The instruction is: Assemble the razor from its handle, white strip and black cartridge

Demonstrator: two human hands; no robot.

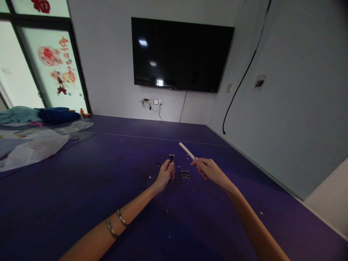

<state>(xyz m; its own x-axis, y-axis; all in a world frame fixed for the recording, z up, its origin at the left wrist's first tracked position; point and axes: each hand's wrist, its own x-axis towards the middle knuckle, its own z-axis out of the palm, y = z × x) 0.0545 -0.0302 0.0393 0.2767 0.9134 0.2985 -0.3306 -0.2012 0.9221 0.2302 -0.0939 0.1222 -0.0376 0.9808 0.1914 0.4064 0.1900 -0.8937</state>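
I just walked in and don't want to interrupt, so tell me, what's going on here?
A person is working with both hands over a purple surface. The left grip holds a dark tool with a T-shaped head. The right grip holds a pale stick that slants up and leftward, apart from the tool. A small dark item lies on the surface between the hands; I can't tell exactly what it is.

Hands (165,172) (208,168): two; T-headed tool (171,158): one; pale stick (186,150): one; bracelets (110,227) (121,217): two; television (183,54): one
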